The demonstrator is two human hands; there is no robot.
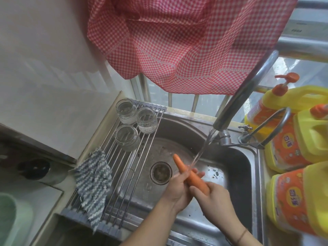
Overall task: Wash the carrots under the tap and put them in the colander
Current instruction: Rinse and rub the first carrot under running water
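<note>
Steel sink (236, 162) beneath a checked curtain (177, 41). Our left hand (174, 190) and right hand (215, 197) both curl their fingers around one carrot (186, 172), tip up-left, under the tap (243, 93) stream; three glass jars (126, 137) on the rack (122, 174) beside.
</note>
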